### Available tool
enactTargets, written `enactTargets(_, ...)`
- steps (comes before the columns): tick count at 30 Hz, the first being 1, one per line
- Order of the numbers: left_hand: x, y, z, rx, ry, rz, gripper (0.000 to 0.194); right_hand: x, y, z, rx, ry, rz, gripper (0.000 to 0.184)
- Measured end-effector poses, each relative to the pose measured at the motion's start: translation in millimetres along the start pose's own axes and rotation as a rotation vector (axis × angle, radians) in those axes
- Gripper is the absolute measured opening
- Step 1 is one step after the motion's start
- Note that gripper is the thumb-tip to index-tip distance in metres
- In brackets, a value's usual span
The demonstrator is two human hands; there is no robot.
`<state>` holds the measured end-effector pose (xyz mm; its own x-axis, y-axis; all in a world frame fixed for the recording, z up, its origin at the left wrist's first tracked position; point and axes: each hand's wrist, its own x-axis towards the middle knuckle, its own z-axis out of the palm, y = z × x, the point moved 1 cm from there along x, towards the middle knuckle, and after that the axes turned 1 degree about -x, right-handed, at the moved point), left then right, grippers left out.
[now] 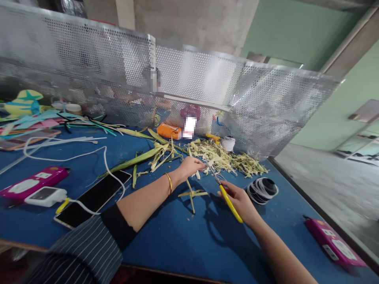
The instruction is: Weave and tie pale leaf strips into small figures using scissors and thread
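In my right hand (237,199) I hold yellow-handled scissors (230,203), their metal blades pointing up and left toward my other fingertips. My left hand (189,167), with a gold bangle at the wrist, is closed in a pinch just left of the blades. What it pinches is too small to make out. Below it, a cross-shaped piece of pale green husk strips (192,193) lies on the blue table (177,240). Behind both hands is a heap of shredded husk (217,156). Longer husk leaves (142,157) lie to the left.
A black-and-white spool of cord (262,190) stands right of my right hand. One magenta device (334,242) lies at the right edge, another (35,181) at left near a phone (93,197) and white cable. A perforated screen (192,75) closes the back.
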<state>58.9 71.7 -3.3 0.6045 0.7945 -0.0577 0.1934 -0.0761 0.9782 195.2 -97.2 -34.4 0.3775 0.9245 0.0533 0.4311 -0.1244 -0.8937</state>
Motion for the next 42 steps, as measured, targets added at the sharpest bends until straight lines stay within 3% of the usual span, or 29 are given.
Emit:
enactTargets(7,-0.8,4.4,-3.4,-0.031,-0.014,0.034,0.019,-3.6,-0.3,-0.6,-0.159,0.070,-0.070,0.054)
enactTargets(13,3.2,7.7,-14.2,-0.107,0.124,0.077,0.013,-3.2,-1.1,-1.6,-0.115,0.163,-0.056,0.062)
enactTargets(16,4.9,13.0,-19.9,-0.190,0.204,0.073,0.012,-4.5,-2.0,-5.6,0.038,0.067,-0.017,0.068)
enactTargets(19,4.1,20.6,-22.6,-0.295,0.219,0.025,0.016,-8.6,-8.5,-9.2,0.217,-0.031,-0.044,0.064)
enactTargets(23,2.4,27.5,-24.5,-0.431,0.254,-0.044,0.015,-13.1,-21.0,-8.8,0.341,-0.057,-0.080,0.058)
enactTargets(30,1.8,26.9,-29.1,-0.650,0.323,-0.185,0.009,-15.0,-34.2,-5.2,0.223,-0.119,-0.107,0.058)
enactTargets(34,0.1,25.8,-26.6,-0.728,0.286,-0.236,0.015,-13.4,-38.4,-2.1,0.153,-0.163,-0.026,0.066)
enactTargets(42,-6.7,24.6,-10.9,-0.737,0.200,-0.235,0.014,1.4,-40.8,5.1,0.164,-0.061,0.022,0.064)
